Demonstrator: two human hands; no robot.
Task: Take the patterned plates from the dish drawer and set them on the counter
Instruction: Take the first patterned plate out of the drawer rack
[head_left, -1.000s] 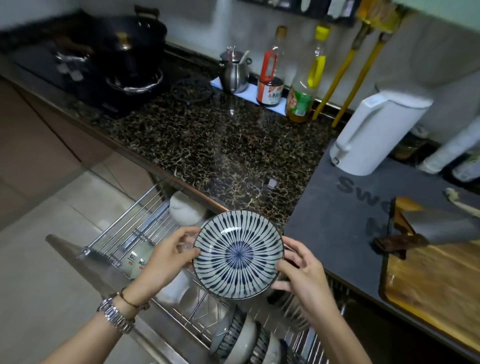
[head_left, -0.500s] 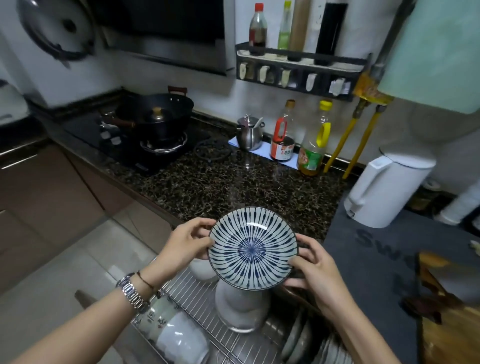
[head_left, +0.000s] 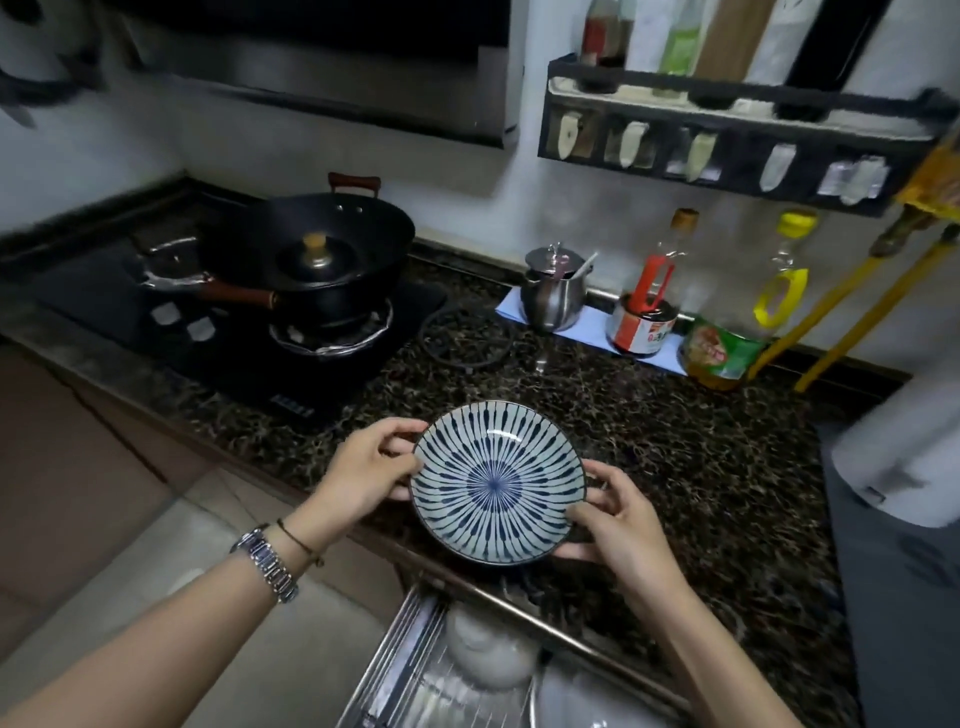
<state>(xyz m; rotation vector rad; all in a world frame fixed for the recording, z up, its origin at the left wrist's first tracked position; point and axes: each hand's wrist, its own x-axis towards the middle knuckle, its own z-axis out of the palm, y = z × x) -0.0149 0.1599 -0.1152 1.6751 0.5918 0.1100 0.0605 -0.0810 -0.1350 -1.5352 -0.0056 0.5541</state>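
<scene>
Counter (head_left: 675, 467) of dark, gold-veined stone fills the middle of the frame, running from the black hob at the left to a grey mat at the right edge. On the hob, upper left of centre, sits a black wok (head_left: 317, 249) with a small lidded pot inside it. Below the counter's front edge, at the bottom centre, the dish drawer (head_left: 415, 670) stands pulled out, its wire rack holding pale crockery that is too blurred to tell apart. Just above the drawer, over the counter's front edge, I hold the patterned plate (head_left: 497, 483) in the air, its blue-striped face turned up toward me and tilted a little, the far rim higher; being round, it has no long axis. My left hand (head_left: 363, 475) pinches the plate's left rim, thumb on top and fingers beneath. My right hand (head_left: 618, 514) clasps the right rim the same way, fingers curled under the edge. A metal watch (head_left: 265, 561) sits on my left wrist.
</scene>
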